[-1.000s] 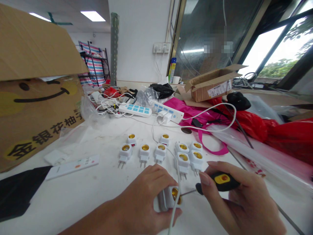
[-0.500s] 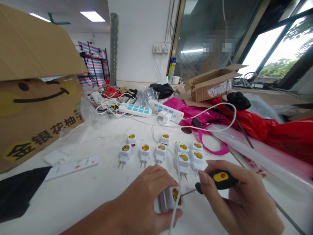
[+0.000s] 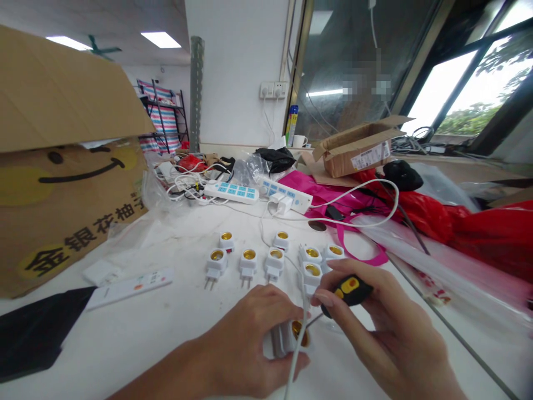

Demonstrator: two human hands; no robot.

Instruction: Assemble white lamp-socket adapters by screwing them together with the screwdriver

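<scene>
My left hand (image 3: pixel 245 341) is shut around a white lamp socket adapter (image 3: pixel 280 340) with a brass-lined opening, lying on its side with a white cable (image 3: pixel 296 355) running past it. My right hand (image 3: pixel 378 328) grips a small screwdriver (image 3: pixel 348 290) with a black and yellow handle. Its thin metal shaft points left at the adapter, and the tip is hidden behind my fingers and the cable. Several matching adapters (image 3: pixel 247 265) stand upright on the white table (image 3: pixel 145 333) just beyond my hands, their brass centres facing up.
A large printed cardboard box (image 3: pixel 62 194) stands at the left, and a small open carton (image 3: pixel 356 151) at the back. Two white power strips (image 3: pixel 230 193) and tangled cables lie behind the adapters. Pink and red plastic bags (image 3: pixel 491 239) cover the right side.
My right hand has moved left, bringing the screwdriver closer to the held adapter. The handle has turned more upright. The view has shifted slightly.
</scene>
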